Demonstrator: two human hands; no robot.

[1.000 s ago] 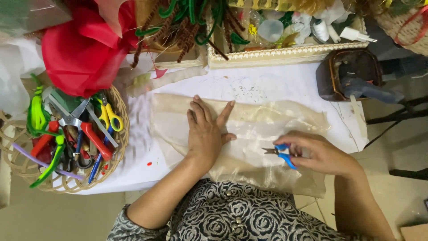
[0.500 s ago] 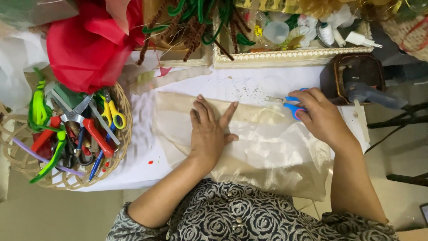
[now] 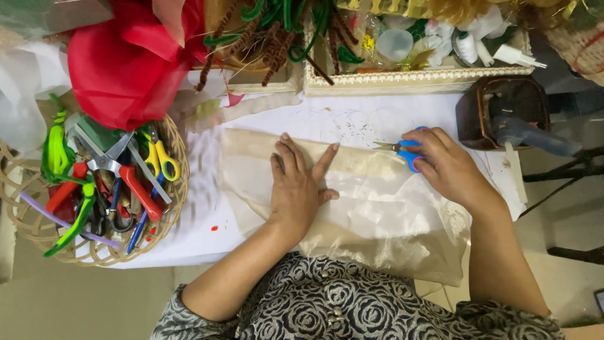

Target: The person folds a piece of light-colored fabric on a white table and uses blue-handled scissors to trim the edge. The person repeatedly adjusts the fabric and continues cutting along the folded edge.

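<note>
A sheet of shiny beige fabric (image 3: 384, 208) lies across the white table (image 3: 189, 245) and hangs over its near edge. My left hand (image 3: 301, 186) presses flat on the fabric, fingers spread. My right hand (image 3: 443, 165) grips blue-handled scissors (image 3: 402, 148) at the fabric's far right edge, with the blades pointing left.
A wicker basket (image 3: 157, 226) at the left holds several scissors, pliers and green ties. Red fabric (image 3: 126, 56) lies behind it. A framed tray (image 3: 409, 79) with brown and green stems and small bottles sits at the back. A dark brown holder (image 3: 503, 113) stands at the right.
My right hand carried the scissors from the fabric's near right side up to its far right edge. My left hand stayed flat on the fabric.
</note>
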